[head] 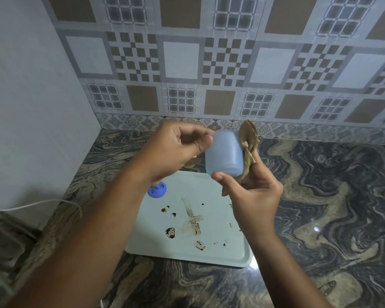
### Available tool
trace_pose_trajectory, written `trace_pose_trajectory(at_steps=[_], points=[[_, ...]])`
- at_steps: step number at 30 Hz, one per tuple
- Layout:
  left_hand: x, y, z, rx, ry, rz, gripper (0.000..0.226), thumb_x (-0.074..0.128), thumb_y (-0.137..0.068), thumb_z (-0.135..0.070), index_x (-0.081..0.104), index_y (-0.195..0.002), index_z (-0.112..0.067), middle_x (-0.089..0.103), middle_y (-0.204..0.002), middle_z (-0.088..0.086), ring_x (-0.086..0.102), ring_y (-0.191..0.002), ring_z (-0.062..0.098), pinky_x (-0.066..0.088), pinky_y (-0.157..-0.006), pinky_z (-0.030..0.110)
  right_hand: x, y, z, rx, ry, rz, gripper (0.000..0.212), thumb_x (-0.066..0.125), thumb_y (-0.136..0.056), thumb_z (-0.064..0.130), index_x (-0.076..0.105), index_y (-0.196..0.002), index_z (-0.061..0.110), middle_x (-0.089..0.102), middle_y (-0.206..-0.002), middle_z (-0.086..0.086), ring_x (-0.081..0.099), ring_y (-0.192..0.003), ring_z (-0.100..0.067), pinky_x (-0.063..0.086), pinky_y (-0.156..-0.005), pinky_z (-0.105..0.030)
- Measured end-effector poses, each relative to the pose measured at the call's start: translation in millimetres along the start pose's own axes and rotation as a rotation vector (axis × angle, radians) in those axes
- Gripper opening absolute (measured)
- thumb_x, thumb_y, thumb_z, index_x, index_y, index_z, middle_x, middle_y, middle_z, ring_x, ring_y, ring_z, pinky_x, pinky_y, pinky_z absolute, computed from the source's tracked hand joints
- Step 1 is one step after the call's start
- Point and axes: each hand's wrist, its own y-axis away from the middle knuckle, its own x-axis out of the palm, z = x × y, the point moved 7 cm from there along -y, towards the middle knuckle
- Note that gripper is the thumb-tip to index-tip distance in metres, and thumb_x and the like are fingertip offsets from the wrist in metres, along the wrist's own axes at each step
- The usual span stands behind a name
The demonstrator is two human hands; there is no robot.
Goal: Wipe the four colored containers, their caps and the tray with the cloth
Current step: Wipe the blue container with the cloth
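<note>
Tray (236,260), pale, flat on marbled countertop (320,196) toward its left edge; brown stains all over, apparently not yet wiped. Blue container (222,154) held tilted in air above tray's far edge. Left hand (171,152) grips its upper end, likely to steady and turn it. Right hand (253,196) clamps brown cloth (250,141) against container's side, thumb at base, for rubbing. Blue cap (157,190) set aside at tray's far left corner, partly behind left forearm.
</note>
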Motion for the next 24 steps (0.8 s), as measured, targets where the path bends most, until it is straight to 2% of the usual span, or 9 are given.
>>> trace_pose_trajectory(at_steps=[3, 6, 9, 11, 14, 18, 20, 22, 24], points=[[-7, -1, -2, -0.008, -0.042, -0.016, 0.017, 0.075, -0.071, -0.032, 0.075, -0.085, -0.021, 0.075, -0.084, -0.002, 0.074, -0.087, 0.025, 0.062, -0.078, 0.051, 3, -4, 4, -0.08, 0.146, 0.063, 0.09, 0.097, -0.061, 0.02, 0.059, -0.141, 0.003, 0.077, -0.087, 0.004, 0.068, -0.066, -0.011, 0.06, -0.064, -0.026], [-8, 0, -15, 0.042, -0.29, 0.001, 0.014, 0.081, -0.075, -0.034, 0.076, -0.082, -0.023, 0.075, -0.08, -0.006, 0.073, -0.085, 0.025, 0.061, -0.073, 0.054, 4, -4, 2, -0.192, 0.361, 0.117, 0.102, 0.099, -0.063, 0.035, 0.052, -0.148, 0.003, 0.076, -0.112, -0.004, 0.075, -0.084, -0.031, 0.064, -0.07, -0.046], [-3, 4, -25, 0.109, -0.319, -0.031, 0.013, 0.08, -0.079, -0.035, 0.077, -0.087, -0.025, 0.076, -0.083, -0.009, 0.073, -0.079, 0.017, 0.062, -0.073, 0.048, 2, 0, 1, -0.118, 0.207, 0.062, 0.098, 0.098, -0.061, 0.023, 0.054, -0.146, 0.001, 0.078, -0.11, -0.008, 0.074, -0.084, -0.019, 0.065, -0.075, -0.035], [-1, 6, -21, 0.085, -0.202, -0.054, 0.019, 0.074, -0.082, -0.037, 0.077, -0.098, -0.026, 0.077, -0.092, -0.009, 0.073, -0.082, 0.018, 0.062, -0.074, 0.048, 0, 1, 2, -0.044, 0.071, -0.007, 0.09, 0.092, -0.059, 0.016, 0.058, -0.14, -0.001, 0.077, -0.098, -0.016, 0.067, -0.074, -0.011, 0.062, -0.068, -0.024], [-3, 4, -11, 0.041, -0.134, -0.051, 0.013, 0.07, -0.09, -0.022, 0.076, -0.101, -0.023, 0.077, -0.09, -0.008, 0.073, -0.081, 0.011, 0.063, -0.076, 0.044, 2, -1, 1, 0.011, 0.025, 0.007, 0.081, 0.09, -0.06, 0.016, 0.063, -0.135, -0.001, 0.074, -0.082, -0.005, 0.063, -0.064, -0.008, 0.056, -0.06, -0.021], [-9, 1, -13, 0.051, -0.204, -0.033, 0.012, 0.075, -0.085, -0.019, 0.075, -0.087, -0.031, 0.074, -0.079, -0.008, 0.072, -0.077, 0.021, 0.064, -0.071, 0.042, 4, 0, 10, -0.17, 0.256, 0.082, 0.091, 0.096, -0.068, 0.03, 0.056, -0.143, -0.002, 0.079, -0.101, -0.006, 0.075, -0.078, -0.019, 0.064, -0.072, -0.033], [-6, 0, -17, 0.08, -0.244, -0.017, 0.011, 0.076, -0.085, -0.021, 0.076, -0.089, -0.031, 0.073, -0.078, -0.01, 0.068, -0.065, 0.018, 0.063, -0.065, 0.038, 5, -1, 13, -0.308, 0.427, 0.098, 0.096, 0.092, -0.072, 0.043, 0.052, -0.145, -0.004, 0.077, -0.113, -0.008, 0.076, -0.086, -0.022, 0.064, -0.075, -0.039], [-4, -2, -18, 0.089, -0.236, -0.014, 0.012, 0.075, -0.085, -0.022, 0.076, -0.092, -0.032, 0.074, -0.079, -0.01, 0.065, -0.058, 0.015, 0.061, -0.061, 0.036, 3, -3, 7, -0.282, 0.408, 0.101, 0.096, 0.093, -0.071, 0.041, 0.052, -0.145, -0.003, 0.077, -0.115, -0.009, 0.077, -0.089, -0.023, 0.064, -0.075, -0.042], [-3, -2, -17, 0.077, -0.191, 0.001, 0.015, 0.073, -0.086, -0.02, 0.077, -0.095, -0.032, 0.076, -0.086, -0.008, 0.068, -0.062, 0.012, 0.061, -0.062, 0.034, 3, -3, 4, -0.181, 0.295, 0.097, 0.094, 0.096, -0.068, 0.031, 0.053, -0.146, 0.001, 0.078, -0.101, -0.012, 0.076, -0.083, -0.023, 0.064, -0.07, -0.045]])
